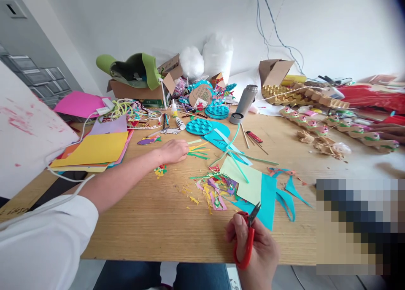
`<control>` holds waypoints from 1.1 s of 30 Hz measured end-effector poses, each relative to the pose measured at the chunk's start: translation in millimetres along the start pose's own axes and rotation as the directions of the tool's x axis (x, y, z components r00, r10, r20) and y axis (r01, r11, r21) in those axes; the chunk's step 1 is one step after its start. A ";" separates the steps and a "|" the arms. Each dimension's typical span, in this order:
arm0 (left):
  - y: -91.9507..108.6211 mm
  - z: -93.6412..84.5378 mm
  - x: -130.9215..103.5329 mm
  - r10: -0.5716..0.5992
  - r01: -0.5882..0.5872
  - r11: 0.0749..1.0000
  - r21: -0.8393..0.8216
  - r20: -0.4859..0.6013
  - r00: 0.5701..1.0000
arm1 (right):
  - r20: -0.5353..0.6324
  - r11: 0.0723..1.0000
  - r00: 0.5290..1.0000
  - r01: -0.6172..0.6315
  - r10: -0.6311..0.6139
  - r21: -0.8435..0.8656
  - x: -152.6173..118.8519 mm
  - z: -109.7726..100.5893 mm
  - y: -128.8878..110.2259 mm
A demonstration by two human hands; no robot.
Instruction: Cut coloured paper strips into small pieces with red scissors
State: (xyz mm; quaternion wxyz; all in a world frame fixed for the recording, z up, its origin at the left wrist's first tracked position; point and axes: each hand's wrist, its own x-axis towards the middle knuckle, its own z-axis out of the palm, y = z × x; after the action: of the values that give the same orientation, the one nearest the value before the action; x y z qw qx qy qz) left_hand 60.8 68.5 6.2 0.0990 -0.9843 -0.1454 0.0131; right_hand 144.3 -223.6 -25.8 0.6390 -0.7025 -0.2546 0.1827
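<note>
While the left hand (pixel 173 151) is stretched far out across the table (pixel 152 222), its fingers are closed narrowly on the near ends of the thin green and yellow paper strips (pixel 198 150), which lie at about twelve o'clock from the seated person. At nine o'clock from that hand a stack of coloured paper sheets (pixel 95 149) is seen, with a white cable (pixel 68 177) trailing over its near edge and under the outstretched forearm; the cable could be dragged by the sleeve, and the sheets could be pulled askew with it.

Just beyond the strips, at about one o'clock from the left hand, a small glue bottle (pixel 180 123) lies on its side, and it could be knocked further if the hand were swept back carelessly. Between the two hands a heap of paper scraps (pixel 213 189) and a pale green sheet (pixel 245 180) over a teal sheet (pixel 268 199) are spread, and loose pieces could be brushed off the table.

At five o'clock, near the table's edge, the right hand (pixel 256 248) is wrapped around the red scissors (pixel 247 235), whose blades are slightly parted and pointed toward the teal sheet. The strips could be bent or the fingers nicked if the two were brought together hastily.
</note>
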 end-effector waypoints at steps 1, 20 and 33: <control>0.1 2.0 0.0 -0.005 0.006 1.000 0.004 -0.007 1.000 | -0.002 1.000 1.000 -0.007 0.007 0.002 0.0 0.1 0.2; 4.3 16.5 14.5 -0.078 0.084 0.996 0.038 -0.132 0.988 | 0.012 1.000 1.000 0.008 -0.008 0.026 2.3 -0.5 8.2; -4.2 14.4 35.5 -0.138 0.109 0.964 -0.241 -0.108 0.984 | 0.023 1.000 1.000 0.016 -0.016 0.010 3.2 -1.4 8.9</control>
State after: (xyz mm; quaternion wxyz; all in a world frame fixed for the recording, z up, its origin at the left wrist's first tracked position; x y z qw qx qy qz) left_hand 92.8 85.4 -6.9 -0.0085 -0.9770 -0.2006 -0.0716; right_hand 148.8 -223.3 -34.3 0.6409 -0.6951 -0.2666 0.1871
